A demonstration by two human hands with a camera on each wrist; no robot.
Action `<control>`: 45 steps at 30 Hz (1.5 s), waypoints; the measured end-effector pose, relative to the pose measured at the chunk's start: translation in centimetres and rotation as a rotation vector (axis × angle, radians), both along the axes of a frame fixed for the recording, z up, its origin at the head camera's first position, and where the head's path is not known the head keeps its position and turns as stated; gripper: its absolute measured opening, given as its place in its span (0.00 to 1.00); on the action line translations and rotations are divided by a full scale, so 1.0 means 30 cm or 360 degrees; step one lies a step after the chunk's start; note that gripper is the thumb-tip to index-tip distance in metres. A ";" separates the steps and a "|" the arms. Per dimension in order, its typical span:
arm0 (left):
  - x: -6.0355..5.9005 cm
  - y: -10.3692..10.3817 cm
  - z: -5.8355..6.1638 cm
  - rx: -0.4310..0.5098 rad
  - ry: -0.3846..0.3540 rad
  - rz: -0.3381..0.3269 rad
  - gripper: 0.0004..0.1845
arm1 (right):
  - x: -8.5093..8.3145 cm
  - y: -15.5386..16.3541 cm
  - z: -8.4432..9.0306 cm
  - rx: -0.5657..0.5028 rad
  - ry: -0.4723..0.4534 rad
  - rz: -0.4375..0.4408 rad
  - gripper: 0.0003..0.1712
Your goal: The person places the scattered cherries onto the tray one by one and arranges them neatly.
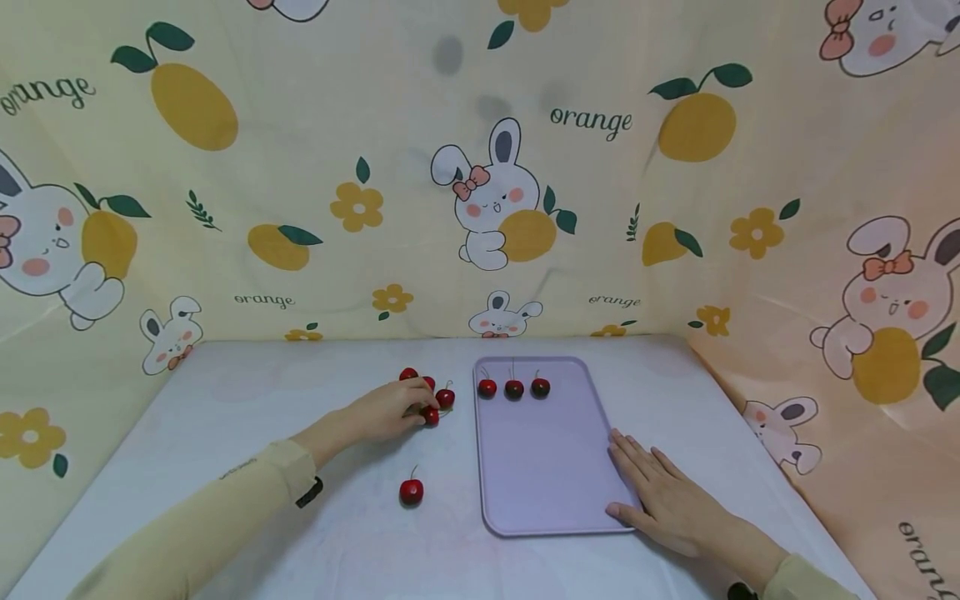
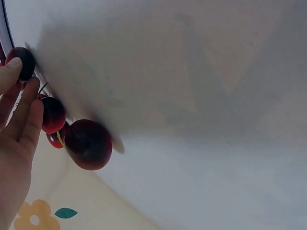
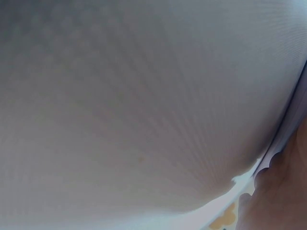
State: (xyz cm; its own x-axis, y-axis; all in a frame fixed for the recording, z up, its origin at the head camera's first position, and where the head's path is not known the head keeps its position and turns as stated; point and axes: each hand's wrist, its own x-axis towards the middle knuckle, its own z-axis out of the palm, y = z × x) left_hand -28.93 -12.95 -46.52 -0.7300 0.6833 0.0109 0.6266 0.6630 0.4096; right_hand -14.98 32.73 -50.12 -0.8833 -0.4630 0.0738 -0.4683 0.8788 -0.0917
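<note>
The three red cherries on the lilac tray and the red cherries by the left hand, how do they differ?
The three red cherries on the lilac tray stand in a neat spaced row along the lilac plastic tray's far edge; the clustered red cherries on the white table bunch close together. The row is untouched, while the left hand touches the cluster. The right hand lies flat on the tray's near right corner. Both groups look alike: round, dark red, thin stems.

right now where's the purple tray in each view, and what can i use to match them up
Head: the purple tray lies right of centre on the table, three cherries along its far edge, the right hand flat on its near right corner.
Left wrist: only a dark sliver at the top left edge, perhaps its rim.
Right wrist: it fills nearly the whole frame.
Shared landmark: its pale rim under the right hand.
</note>
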 end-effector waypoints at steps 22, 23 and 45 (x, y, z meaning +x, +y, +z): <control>0.022 -0.012 0.000 0.0062 -0.0001 0.0001 0.14 | 0.005 0.000 0.004 -0.0006 -0.0017 -0.0013 0.51; 0.024 -0.010 0.001 0.0075 -0.0002 -0.0003 0.14 | 0.005 0.000 0.003 -0.0005 -0.0019 -0.0012 0.51; 0.044 0.089 0.075 0.0311 -0.0008 -0.0070 0.17 | 0.006 -0.002 0.009 -0.0009 -0.0007 0.0003 0.51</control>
